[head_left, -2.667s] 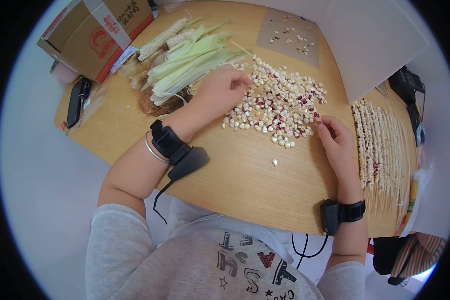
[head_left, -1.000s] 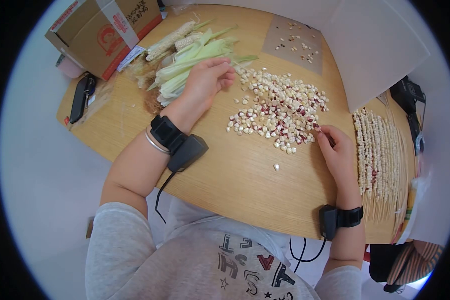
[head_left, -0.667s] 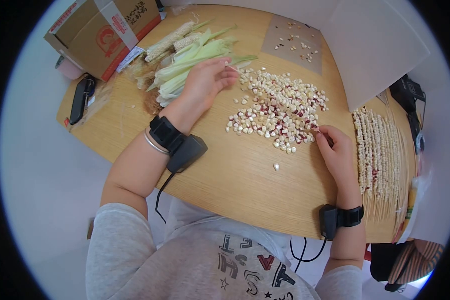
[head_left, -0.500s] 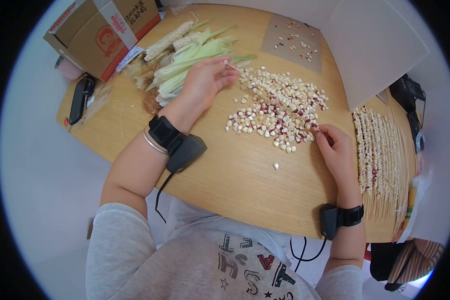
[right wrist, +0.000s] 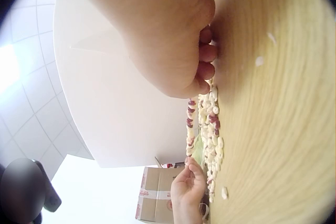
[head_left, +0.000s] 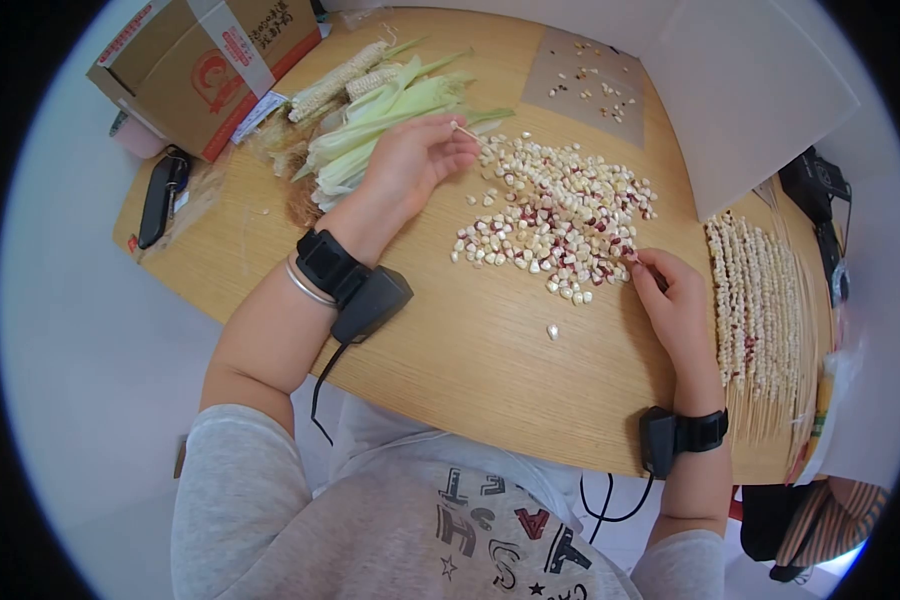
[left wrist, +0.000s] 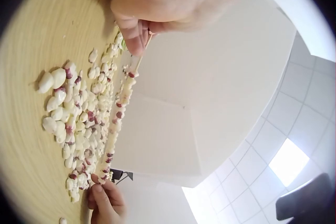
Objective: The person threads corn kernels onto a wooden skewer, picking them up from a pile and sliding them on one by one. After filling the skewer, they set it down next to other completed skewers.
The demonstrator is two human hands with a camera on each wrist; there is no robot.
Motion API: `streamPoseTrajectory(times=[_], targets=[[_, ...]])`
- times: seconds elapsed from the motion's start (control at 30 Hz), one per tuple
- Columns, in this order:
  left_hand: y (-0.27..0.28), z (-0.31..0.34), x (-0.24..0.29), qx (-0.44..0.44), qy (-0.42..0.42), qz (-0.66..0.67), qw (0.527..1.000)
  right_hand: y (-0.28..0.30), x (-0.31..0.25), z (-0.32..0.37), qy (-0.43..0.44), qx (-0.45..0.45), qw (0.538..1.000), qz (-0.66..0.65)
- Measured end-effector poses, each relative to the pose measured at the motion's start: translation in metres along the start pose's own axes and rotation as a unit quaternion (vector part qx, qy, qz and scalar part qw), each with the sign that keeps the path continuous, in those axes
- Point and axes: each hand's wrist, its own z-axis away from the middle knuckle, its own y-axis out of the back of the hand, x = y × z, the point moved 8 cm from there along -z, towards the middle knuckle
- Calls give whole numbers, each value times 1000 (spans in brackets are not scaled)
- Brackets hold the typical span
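A thin skewer threaded with white and dark red corn kernels (left wrist: 118, 113) stretches between the hands, over the loose kernels. My left hand (head_left: 415, 165) pinches the skewer's far, bare end between thumb and fingertips, beside the corn husks. At the other end my right hand (head_left: 675, 305) grips the skewer between thumb and curled fingers, just above the table at the right edge of the kernel pile (head_left: 510, 240). The threaded kernels run close up to the right fingertips. In the right wrist view the skewer (right wrist: 190, 124) partly hides behind the right hand.
Green corn husks (head_left: 370, 140) and stripped cobs (head_left: 335, 85) lie at the back left, near a cardboard box (head_left: 210, 75). Filled kernel skewers (head_left: 760, 310) lie in a row at the right. A grey sheet (head_left: 570, 85) bears scattered kernels. One kernel (head_left: 552, 332) lies apart.
My left hand has drawn back leftward from over the pile to the skewer's far end, where its fingers now pinch. My right hand keeps its grip, almost still.
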Motion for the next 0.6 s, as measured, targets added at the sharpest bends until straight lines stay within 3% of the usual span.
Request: streamPoseTrajectory(times=[0.37,0.6], targets=[[1,-3,-2,-23,10,10,1000,1,0,-1,-9,-5,1000,8],[-2,-2,-7,-26,62,93,993,-1,2,0,-3,-3,1000,-10]])
